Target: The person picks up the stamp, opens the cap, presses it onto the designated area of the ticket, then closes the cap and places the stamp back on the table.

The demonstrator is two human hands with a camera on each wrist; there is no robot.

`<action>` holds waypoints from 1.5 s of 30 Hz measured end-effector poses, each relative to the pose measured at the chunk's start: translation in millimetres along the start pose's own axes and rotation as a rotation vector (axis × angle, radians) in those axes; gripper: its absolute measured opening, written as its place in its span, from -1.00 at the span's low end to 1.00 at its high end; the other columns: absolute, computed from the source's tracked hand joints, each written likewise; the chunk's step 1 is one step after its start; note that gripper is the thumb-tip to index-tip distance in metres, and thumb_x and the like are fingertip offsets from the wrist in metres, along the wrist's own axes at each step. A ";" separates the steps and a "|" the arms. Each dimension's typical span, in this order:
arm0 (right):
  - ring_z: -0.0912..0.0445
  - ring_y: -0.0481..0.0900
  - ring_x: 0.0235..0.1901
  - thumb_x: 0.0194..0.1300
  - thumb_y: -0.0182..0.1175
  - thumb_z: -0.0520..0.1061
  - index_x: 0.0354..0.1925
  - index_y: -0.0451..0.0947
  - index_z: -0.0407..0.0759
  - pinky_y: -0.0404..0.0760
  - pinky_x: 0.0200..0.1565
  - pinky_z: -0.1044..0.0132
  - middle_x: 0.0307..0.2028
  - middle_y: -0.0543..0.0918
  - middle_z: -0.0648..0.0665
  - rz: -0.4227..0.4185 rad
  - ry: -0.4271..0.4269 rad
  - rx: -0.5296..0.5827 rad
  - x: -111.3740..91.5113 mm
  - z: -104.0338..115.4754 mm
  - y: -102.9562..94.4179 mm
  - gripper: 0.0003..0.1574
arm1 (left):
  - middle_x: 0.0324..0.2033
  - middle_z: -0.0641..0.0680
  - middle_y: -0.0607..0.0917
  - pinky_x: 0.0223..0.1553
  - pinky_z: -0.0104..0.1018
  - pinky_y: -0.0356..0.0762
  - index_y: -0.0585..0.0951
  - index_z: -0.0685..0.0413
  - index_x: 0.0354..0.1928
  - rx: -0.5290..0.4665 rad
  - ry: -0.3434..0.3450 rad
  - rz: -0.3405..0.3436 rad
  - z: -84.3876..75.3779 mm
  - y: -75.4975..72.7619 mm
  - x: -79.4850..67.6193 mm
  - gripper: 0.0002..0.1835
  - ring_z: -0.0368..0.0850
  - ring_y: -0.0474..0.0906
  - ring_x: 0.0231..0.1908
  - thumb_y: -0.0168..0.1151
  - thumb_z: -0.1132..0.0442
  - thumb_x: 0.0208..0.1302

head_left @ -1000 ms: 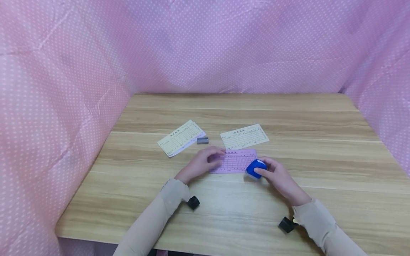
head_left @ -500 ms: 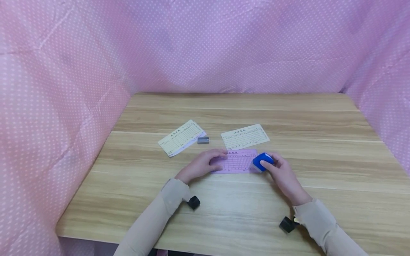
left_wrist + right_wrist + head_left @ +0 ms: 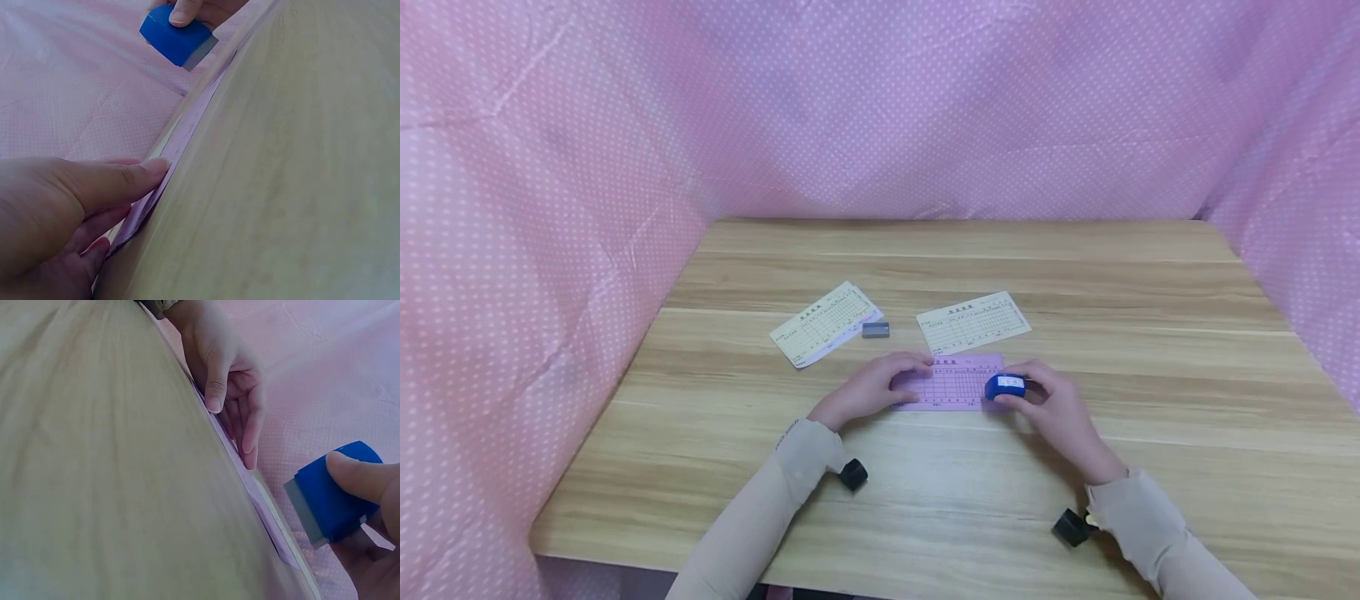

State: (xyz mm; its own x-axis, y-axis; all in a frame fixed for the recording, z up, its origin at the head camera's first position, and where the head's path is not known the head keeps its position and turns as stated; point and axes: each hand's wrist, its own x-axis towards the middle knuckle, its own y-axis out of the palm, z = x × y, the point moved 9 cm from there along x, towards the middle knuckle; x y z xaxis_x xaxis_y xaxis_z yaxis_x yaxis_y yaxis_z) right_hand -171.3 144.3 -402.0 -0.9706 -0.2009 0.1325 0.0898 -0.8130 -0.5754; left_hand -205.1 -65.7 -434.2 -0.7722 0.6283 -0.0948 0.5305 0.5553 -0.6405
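Note:
A pink printed form (image 3: 951,390) lies flat on the table in the head view. My left hand (image 3: 880,385) rests on its left end, the thumb and fingers spread and lightly bent; the left wrist view shows the thumb (image 3: 134,178) on the paper. My right hand (image 3: 1060,408) pinches a blue stamp (image 3: 1004,387) between thumb and fingers, over the form's right end. Both wrist views show a gap between the stamp's grey base (image 3: 305,512) and the paper. The underside of the stamp is hidden.
Behind the left hand lie pale yellow forms (image 3: 820,323) with a pink sheet beneath, beside a small grey rectangular piece (image 3: 876,330). Another yellow form (image 3: 973,322) lies just behind the pink one. The wooden table (image 3: 925,508) has pink dotted cloth around it.
The stamp has risen from the form's lower right corner, moved right and away, then shifted back left over its right end, turning so its white label shows. The left hand has hardly moved.

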 end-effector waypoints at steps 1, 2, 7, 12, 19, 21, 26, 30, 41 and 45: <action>0.08 0.63 -0.07 0.11 0.39 -0.23 -0.05 0.61 -0.17 0.65 -0.01 0.33 -0.08 0.69 -0.16 -0.002 -0.014 -0.018 -0.3 2.4 0.0 -0.62 | 0.34 -0.05 0.44 0.41 -0.21 0.23 0.55 0.01 0.17 0.001 0.003 0.001 -0.3 0.1 0.0 -0.59 -0.10 0.28 0.39 0.27 0.27 0.27; 0.13 0.63 -0.08 0.10 0.40 -0.24 -0.07 0.62 -0.17 0.65 -0.01 0.27 -0.11 0.70 -0.14 -0.005 -0.030 -0.035 -0.5 4.9 0.0 -0.63 | 0.34 -0.04 0.44 0.41 -0.20 0.24 0.55 0.01 0.17 0.001 0.007 0.001 -0.5 0.1 0.0 -0.59 -0.10 0.28 0.39 0.27 0.28 0.27; 0.18 0.65 -0.12 0.06 0.42 -0.29 -0.09 0.63 -0.19 0.67 -0.05 0.21 -0.15 0.73 -0.13 -0.013 -0.074 -0.064 -1.1 9.6 1.7 -0.62 | 0.33 -0.04 0.45 0.41 -0.22 0.24 0.55 0.02 0.16 0.004 0.022 -0.003 -0.6 0.1 0.2 -0.60 -0.11 0.29 0.39 0.28 0.28 0.26; 0.02 0.69 -0.15 0.03 0.42 -0.32 -0.07 0.64 -0.24 0.69 -0.12 0.31 -0.15 0.73 -0.18 -0.009 -0.089 -0.064 -1.8 9.1 5.1 -0.57 | 0.33 -0.04 0.46 0.40 -0.20 0.24 0.56 0.02 0.14 0.007 0.032 -0.006 -2.7 -0.6 0.0 -0.61 -0.10 0.29 0.39 0.29 0.27 0.26; -0.05 0.69 -0.10 0.04 0.41 -0.34 -0.04 0.63 -0.29 0.68 -0.12 0.31 -0.10 0.72 -0.25 -0.007 -0.084 -0.051 -2.1 7.6 6.3 -0.56 | 0.33 -0.03 0.46 0.40 -0.18 0.24 0.56 0.03 0.13 0.009 0.030 -0.004 -5.4 -1.8 -0.4 -0.62 -0.09 0.29 0.39 0.28 0.28 0.27; -0.08 0.69 -0.09 0.04 0.41 -0.34 -0.04 0.63 -0.30 0.68 -0.12 0.29 -0.09 0.72 -0.27 -0.008 -0.086 -0.051 -2.2 7.3 6.5 -0.55 | 0.33 -0.03 0.46 0.40 -0.18 0.24 0.56 0.03 0.13 0.012 0.029 -0.002 -6.1 -2.0 -0.5 -0.62 -0.09 0.29 0.38 0.28 0.28 0.27; -0.13 0.69 -0.07 0.04 0.41 -0.33 -0.05 0.63 -0.32 0.67 -0.11 0.27 -0.08 0.71 -0.30 -0.016 -0.094 -0.071 -2.3 7.3 7.1 -0.56 | 0.33 -0.04 0.46 0.40 -0.18 0.24 0.56 0.03 0.13 0.018 0.029 -0.002 -7.1 -2.5 -0.5 -0.62 -0.10 0.30 0.38 0.28 0.28 0.26; -0.16 0.69 -0.06 0.05 0.40 -0.34 -0.04 0.63 -0.33 0.67 -0.11 0.27 -0.06 0.70 -0.33 -0.015 -0.093 -0.076 -2.3 7.4 7.7 -0.56 | 0.33 -0.04 0.46 0.40 -0.18 0.24 0.56 0.03 0.14 0.020 0.025 -0.002 -6.3 -2.2 -0.2 -0.61 -0.10 0.30 0.38 0.29 0.28 0.26; -0.10 0.68 -0.04 0.09 0.37 -0.34 0.00 0.61 -0.33 0.66 -0.07 0.26 -0.04 0.69 -0.30 0.019 -0.100 -0.059 -0.8 7.4 9.8 -0.56 | 0.33 -0.04 0.46 0.40 -0.19 0.24 0.56 0.03 0.14 0.011 0.020 -0.006 -4.2 -1.2 -0.1 -0.61 -0.10 0.30 0.38 0.29 0.29 0.26; -0.08 0.68 -0.03 0.10 0.37 -0.34 0.00 0.61 -0.31 0.65 -0.06 0.27 -0.04 0.70 -0.28 0.025 -0.099 -0.055 -1.1 6.3 10.9 -0.56 | 0.33 -0.04 0.46 0.40 -0.19 0.24 0.56 0.03 0.14 0.014 0.016 -0.005 -3.5 -0.7 -0.3 -0.61 -0.09 0.30 0.38 0.29 0.28 0.26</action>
State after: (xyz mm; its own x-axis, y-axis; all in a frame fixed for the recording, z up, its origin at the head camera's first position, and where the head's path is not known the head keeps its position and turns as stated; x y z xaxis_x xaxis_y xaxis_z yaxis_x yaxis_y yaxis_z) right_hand -167.9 132.3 -403.3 -0.9411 -0.2763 0.1951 0.0988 -0.7762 -0.6228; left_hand -204.0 -64.3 -431.1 -0.7689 0.6345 -0.0793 0.5215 0.5505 -0.6518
